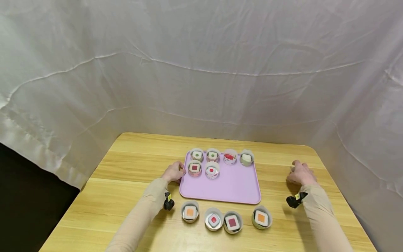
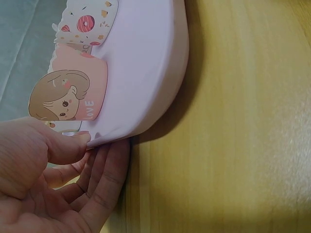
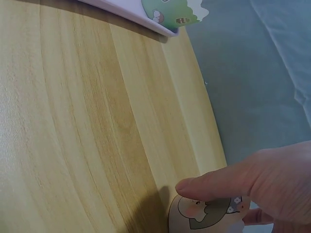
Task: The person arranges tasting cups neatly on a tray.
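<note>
My left hand (image 1: 174, 172) grips the left edge of a lilac tray (image 1: 233, 189), thumb on the rim and fingers curled underneath in the left wrist view. Beside that thumb stands a pink paper cup (image 2: 80, 77) with a cartoon face. On the tray, several paper cups hold sushi-roll pieces, one with a dark red centre (image 1: 195, 168). At the table's right side my right hand (image 1: 302, 174) holds a paper cup (image 3: 206, 218) with a cartoon face, thumb against its side. The hand hides this cup in the head view; its contents do not show.
On the wooden table (image 1: 126, 196), in front of the tray, stand several more filled cups, among them an orange-centred one at left (image 1: 190, 211) and another at right (image 1: 261, 217). Pale curtains (image 1: 220, 98) hang behind the table and at its right.
</note>
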`<state>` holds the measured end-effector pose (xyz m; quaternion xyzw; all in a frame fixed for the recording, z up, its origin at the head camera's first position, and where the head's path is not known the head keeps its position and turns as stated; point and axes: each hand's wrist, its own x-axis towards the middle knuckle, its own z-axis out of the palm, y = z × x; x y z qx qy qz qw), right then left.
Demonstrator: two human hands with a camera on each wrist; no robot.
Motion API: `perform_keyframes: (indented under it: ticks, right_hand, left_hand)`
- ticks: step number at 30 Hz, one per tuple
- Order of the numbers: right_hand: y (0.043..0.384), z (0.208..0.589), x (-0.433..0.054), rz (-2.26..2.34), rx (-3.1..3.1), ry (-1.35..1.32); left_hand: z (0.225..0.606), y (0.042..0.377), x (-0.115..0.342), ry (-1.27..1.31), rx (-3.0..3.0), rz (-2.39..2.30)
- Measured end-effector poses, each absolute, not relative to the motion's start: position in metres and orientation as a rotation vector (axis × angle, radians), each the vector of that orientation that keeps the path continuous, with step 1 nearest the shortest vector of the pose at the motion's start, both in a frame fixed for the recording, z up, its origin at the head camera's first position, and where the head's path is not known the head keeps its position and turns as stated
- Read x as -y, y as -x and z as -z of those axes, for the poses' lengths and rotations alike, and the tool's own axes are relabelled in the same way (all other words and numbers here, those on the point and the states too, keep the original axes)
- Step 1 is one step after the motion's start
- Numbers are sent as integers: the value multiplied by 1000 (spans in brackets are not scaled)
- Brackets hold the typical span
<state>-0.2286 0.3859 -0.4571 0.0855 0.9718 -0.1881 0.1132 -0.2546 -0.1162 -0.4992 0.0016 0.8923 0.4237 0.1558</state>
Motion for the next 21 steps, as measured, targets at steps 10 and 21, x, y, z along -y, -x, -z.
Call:
perform_keyframes:
  ticks: [10,21]
  right_hand:
    - [232,465,-391,542,-2825,-235]
    - [234,467,-394,568,-2850,-209]
  left_hand:
    - [500,256,117,3,-2546,-1225]
    - [501,255,116,1,-2553,-1224]
